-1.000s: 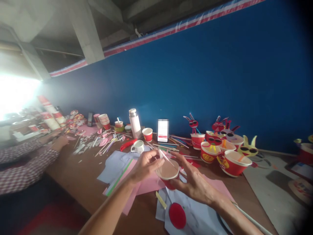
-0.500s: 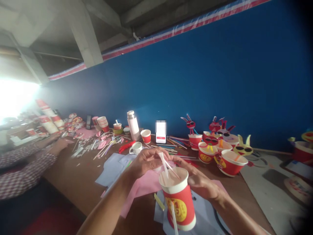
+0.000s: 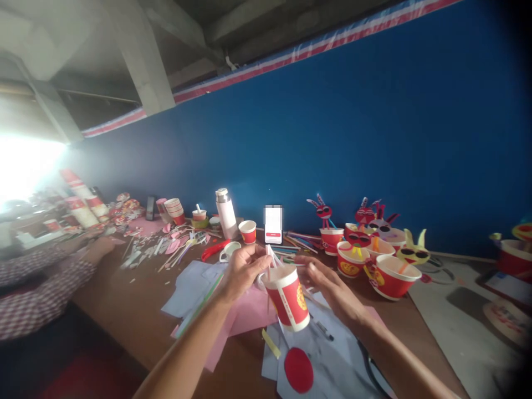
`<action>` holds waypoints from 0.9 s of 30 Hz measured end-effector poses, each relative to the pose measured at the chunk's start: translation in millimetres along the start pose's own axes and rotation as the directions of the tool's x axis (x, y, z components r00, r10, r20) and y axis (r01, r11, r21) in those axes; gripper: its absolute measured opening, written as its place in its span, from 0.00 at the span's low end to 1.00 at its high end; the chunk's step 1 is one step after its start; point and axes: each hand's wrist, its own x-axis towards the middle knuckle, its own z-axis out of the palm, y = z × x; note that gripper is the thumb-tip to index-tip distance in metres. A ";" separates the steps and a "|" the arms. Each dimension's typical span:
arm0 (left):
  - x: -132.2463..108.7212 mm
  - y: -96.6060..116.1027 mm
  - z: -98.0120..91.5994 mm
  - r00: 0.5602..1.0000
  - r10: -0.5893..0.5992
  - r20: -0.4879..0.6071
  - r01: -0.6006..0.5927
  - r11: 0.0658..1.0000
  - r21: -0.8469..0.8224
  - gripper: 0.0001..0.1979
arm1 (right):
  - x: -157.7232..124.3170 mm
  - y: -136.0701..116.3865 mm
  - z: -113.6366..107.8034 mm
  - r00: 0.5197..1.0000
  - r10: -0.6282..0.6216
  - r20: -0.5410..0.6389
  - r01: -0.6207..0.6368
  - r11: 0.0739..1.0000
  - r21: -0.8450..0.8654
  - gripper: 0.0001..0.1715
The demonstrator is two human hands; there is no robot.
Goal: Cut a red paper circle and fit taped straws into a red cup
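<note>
A red and white paper cup hangs tilted over the papers. White straws rise from its rim, and a thin one runs down its left side. My left hand is closed at the rim's left, thumb and fingers pinching the straws. To the right of the rim, my right hand has its fingers stretched out; whether a fingertip touches the cup I cannot tell. Below lie a red paper disc, a black marker, a yellow strip and pink paper.
Decorated cups with paper faces stand at right. A phone, white flask, small cup and white mug are behind my hands. Straws and scraps lie leftward. A co-worker's checkered sleeve is at far left.
The cup has turned about its upright line, moved up and away, and its emblem now faces right. The red disc and marker have come into sight. My right hand has moved off the cup's side.
</note>
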 end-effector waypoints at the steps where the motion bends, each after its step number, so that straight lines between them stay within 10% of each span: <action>1: 0.1 -2.1 0.8 1.000 0.002 0.000 -0.002 1.000 0.015 0.09 | -0.4 -0.3 0.9 1.000 0.000 0.021 0.000 1.000 -0.004 0.26; 27: 6.8 -16.9 7.6 0.997 -0.025 -0.066 0.033 0.992 0.121 0.12 | 1.0 6.4 6.8 0.997 -0.071 0.000 0.058 0.818 -0.572 0.23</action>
